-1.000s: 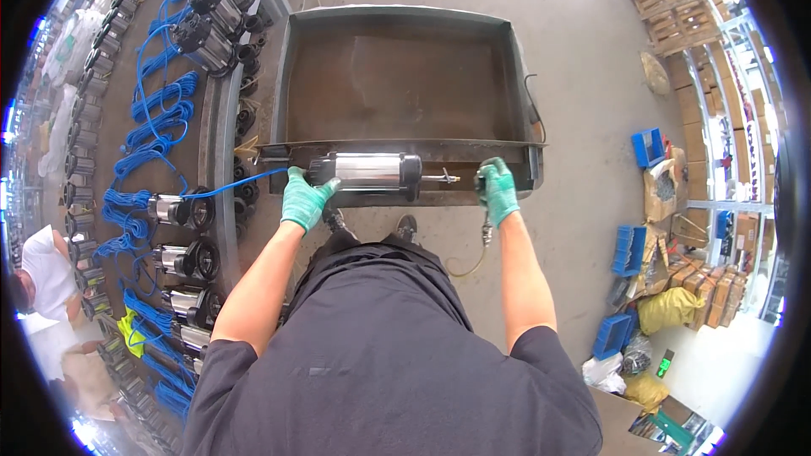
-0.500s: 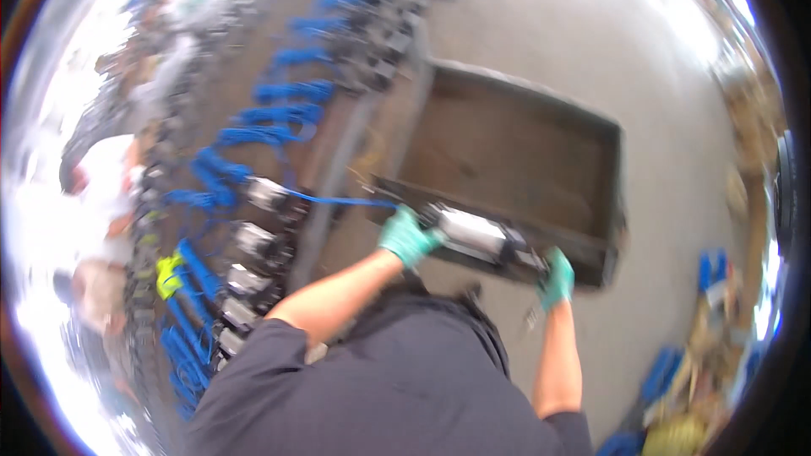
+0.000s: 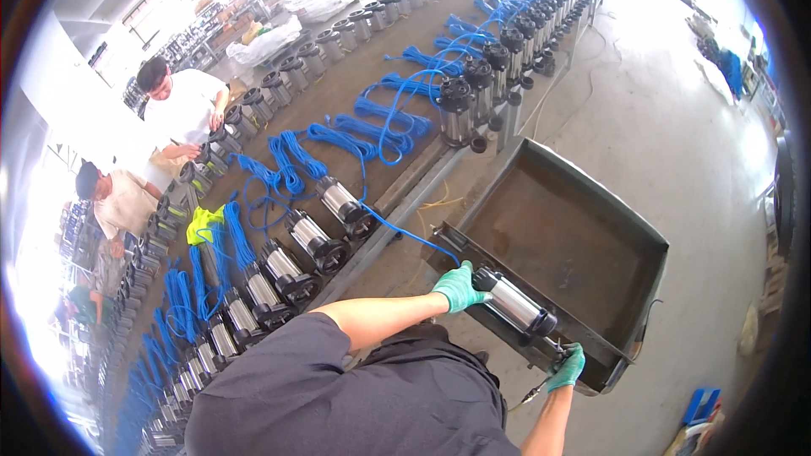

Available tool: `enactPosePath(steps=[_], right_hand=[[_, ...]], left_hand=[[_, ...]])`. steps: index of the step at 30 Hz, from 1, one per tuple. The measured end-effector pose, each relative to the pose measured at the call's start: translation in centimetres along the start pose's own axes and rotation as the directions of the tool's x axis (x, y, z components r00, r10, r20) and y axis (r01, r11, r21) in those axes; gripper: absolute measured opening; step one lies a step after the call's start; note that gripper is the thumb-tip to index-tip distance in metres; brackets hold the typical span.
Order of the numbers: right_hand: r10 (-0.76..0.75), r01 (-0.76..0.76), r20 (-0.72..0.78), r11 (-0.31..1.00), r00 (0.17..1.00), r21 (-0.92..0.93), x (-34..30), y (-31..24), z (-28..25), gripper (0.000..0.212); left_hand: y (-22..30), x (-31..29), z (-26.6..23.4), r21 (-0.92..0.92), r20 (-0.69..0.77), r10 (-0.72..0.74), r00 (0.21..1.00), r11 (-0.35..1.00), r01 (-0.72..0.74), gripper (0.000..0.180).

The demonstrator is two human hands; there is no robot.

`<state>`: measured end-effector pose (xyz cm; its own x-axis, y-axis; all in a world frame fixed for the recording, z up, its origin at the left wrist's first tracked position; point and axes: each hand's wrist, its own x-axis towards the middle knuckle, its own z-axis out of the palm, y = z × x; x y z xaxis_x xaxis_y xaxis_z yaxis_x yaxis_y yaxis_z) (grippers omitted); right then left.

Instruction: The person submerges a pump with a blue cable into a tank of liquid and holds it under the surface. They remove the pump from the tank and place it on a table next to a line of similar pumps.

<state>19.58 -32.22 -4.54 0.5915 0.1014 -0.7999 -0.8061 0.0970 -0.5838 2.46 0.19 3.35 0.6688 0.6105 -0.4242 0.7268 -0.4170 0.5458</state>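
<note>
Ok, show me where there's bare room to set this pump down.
The metal tray is bare inside, from its far wall to the near rim where the pump lies under the left hand and right hand. The concrete floor beyond the tray is open too. The long bench is crowded with pumps and blue cables.

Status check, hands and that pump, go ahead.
Left hand gripping pump head end. Right hand at its other end. Pump lying on tray rim, blue cable attached.

A long workbench (image 3: pixel 338 93) carries rows of pumps (image 3: pixel 317 241) with blue cables (image 3: pixel 338 135).
</note>
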Motion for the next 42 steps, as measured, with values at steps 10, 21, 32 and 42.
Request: enactPosePath(steps=[10,21,32,42], right_hand=[[-0.567,0.587,0.150,0.788,0.810,-0.188,0.2,-3.1,-14.0,0.027],[-0.725,0.281,-0.085,0.369,0.683,-0.886,1.2,-7.3,-17.1,0.037],[-0.699,-0.130,-0.100,0.011,0.708,-0.992,2.1,-10.2,-11.9,0.043],[-0.753,0.269,0.025,0.204,0.658,-0.941,-3.4,-9.5,-8.0,0.033]], left_hand=[[0.1,-0.9,1.9,-0.065,-0.004,0.010,1.000,0.998,-0.010,0.095],[-1.5,0.2,1.0,-0.172,-0.141,0.133,0.981,0.973,-0.157,0.061],[-2.3,-0.2,1.9,-0.194,-0.132,0.131,0.982,0.969,-0.155,0.069],[-9.2,4.8,-2.4,0.091,-0.504,0.275,0.819,0.959,-0.267,0.035]])
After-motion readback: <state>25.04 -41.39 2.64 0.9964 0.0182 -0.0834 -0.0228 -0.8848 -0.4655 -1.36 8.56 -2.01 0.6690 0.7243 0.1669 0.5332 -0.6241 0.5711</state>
